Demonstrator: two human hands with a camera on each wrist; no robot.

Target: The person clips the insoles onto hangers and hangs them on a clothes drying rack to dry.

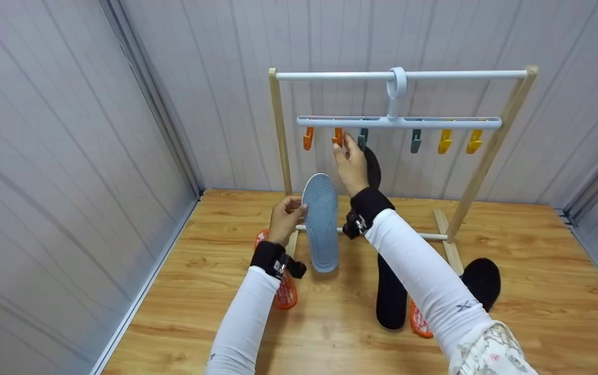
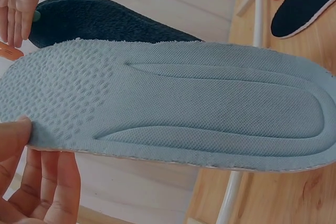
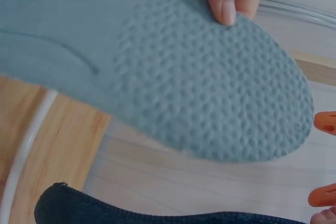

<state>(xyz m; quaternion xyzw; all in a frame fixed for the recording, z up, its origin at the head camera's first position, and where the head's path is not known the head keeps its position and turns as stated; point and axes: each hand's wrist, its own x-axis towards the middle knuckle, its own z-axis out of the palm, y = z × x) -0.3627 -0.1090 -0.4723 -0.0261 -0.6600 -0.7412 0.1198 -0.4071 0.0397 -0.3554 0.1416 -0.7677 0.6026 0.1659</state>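
Grey-blue insole (image 1: 321, 224) hangs upright before the rack (image 1: 279, 130) — left hand (image 1: 284, 221) pinches its side edge, thumb in front; right hand (image 1: 353, 169), raised, extends nearly straight fingers beside the orange clip (image 1: 337, 134) — contact indeterminable.

Grey-blue insole (image 1: 321, 229) here, dimples patterning one end; black insoles (image 1: 391, 294), red-and-white mottled insoles (image 1: 286, 297) rimmed orange, and look, clips (image 1: 308, 139) in orange, dark green, yellow! White hanger (image 1: 351, 122), white sleeves (image 1: 249, 317).
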